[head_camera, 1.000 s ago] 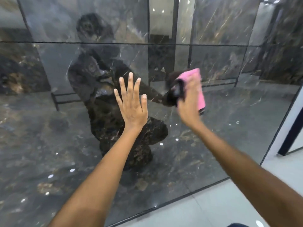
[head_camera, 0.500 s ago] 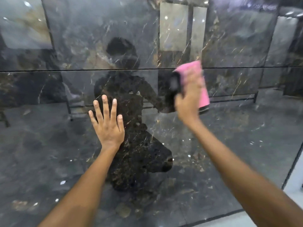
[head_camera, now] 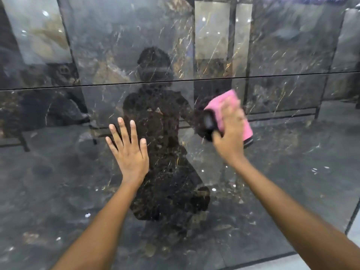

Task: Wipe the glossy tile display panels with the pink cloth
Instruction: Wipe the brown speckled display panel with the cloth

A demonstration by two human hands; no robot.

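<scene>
Two dark glossy marble-pattern tile panels fill the head view, a lower panel (head_camera: 58,182) and an upper panel (head_camera: 120,39), split by a thin horizontal seam. My right hand (head_camera: 230,133) presses the pink cloth (head_camera: 224,110) flat against the lower panel, just below the seam and right of centre; the hand looks motion-blurred. My left hand (head_camera: 129,151) rests flat on the lower panel with fingers spread, left of the cloth and slightly lower, holding nothing.
The lower panel's right edge (head_camera: 353,217) and bottom edge meet a pale floor (head_camera: 282,264) at the lower right. The gloss mirrors a crouching person and metal display racks.
The view has tilted up, so the seam sits lower in frame and less floor shows. My right hand with the cloth has dropped a little below the seam. My left hand stays flat.
</scene>
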